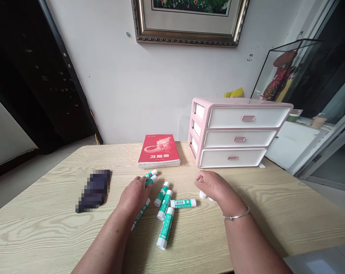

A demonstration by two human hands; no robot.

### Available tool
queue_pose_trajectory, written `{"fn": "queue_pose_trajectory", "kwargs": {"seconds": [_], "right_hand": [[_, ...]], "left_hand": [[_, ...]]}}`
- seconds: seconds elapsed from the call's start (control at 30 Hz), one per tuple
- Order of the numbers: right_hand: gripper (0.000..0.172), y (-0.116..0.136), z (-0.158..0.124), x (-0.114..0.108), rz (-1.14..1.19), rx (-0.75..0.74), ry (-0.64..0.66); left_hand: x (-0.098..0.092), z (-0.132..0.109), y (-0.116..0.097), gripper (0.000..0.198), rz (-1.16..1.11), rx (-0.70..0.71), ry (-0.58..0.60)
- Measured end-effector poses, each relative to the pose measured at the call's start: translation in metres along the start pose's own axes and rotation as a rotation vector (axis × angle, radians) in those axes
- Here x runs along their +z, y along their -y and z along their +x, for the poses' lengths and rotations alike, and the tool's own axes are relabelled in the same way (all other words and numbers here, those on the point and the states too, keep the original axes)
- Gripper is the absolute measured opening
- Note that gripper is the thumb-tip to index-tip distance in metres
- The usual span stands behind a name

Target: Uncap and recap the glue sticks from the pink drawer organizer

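My left hand (135, 194) is closed around green-and-white glue sticks; the white ends of two, an upper glue stick (151, 174) and a lower one (152, 180), stick out past the fingers. Under its wrist lies another glue stick (140, 215), partly covered. Between the hands several more lie loose, among them a sideways glue stick (183, 203) and a near one (165, 230). My right hand (212, 184), with a bracelet (237, 216) on the wrist, has curled fingers. White ends (202, 195) like those of glue sticks show beneath its palm; the rest is hidden.
A red book (159, 149) lies at the back of the wooden table (47, 224). Right of it stands a pink-and-white drawer unit (238, 139) with three drawers. A dark, pixelated object (95, 190) is at the left. The wall with a framed picture (186, 32) rises behind.
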State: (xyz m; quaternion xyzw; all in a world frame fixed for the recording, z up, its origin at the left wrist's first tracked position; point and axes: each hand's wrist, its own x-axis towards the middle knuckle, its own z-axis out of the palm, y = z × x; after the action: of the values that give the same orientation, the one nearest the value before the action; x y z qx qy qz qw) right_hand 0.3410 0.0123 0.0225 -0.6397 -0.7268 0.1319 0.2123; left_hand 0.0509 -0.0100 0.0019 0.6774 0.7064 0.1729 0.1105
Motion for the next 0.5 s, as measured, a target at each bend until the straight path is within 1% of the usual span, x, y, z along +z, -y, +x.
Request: {"fn": "queue_pose_trajectory", "kwargs": {"seconds": [0.07, 0.13, 0.3, 0.4, 0.5], "right_hand": [[0.012, -0.0039, -0.0018, 0.0018, -0.044, -0.018, 0.087], [0.018, -0.0074, -0.0031, 0.0014, -0.086, -0.031, 0.137], [0.025, -0.0069, -0.0065, -0.0002, -0.186, -0.037, 0.193], [0.033, -0.003, -0.0083, 0.0017, -0.231, -0.042, 0.225], [0.038, -0.0002, -0.0097, 0.0036, -0.262, -0.064, 0.222]], "left_hand": [[-0.0022, -0.0015, -0.0031, 0.036, -0.013, 0.007, -0.01], [-0.0043, -0.002, -0.0052, 0.034, 0.02, 0.009, -0.006], [-0.0052, -0.001, -0.005, 0.035, 0.106, 0.011, -0.008], [-0.0033, 0.0003, -0.0025, 0.036, 0.097, 0.018, -0.039], [-0.0008, 0.0019, 0.0003, 0.037, 0.067, 0.023, -0.08]]}}
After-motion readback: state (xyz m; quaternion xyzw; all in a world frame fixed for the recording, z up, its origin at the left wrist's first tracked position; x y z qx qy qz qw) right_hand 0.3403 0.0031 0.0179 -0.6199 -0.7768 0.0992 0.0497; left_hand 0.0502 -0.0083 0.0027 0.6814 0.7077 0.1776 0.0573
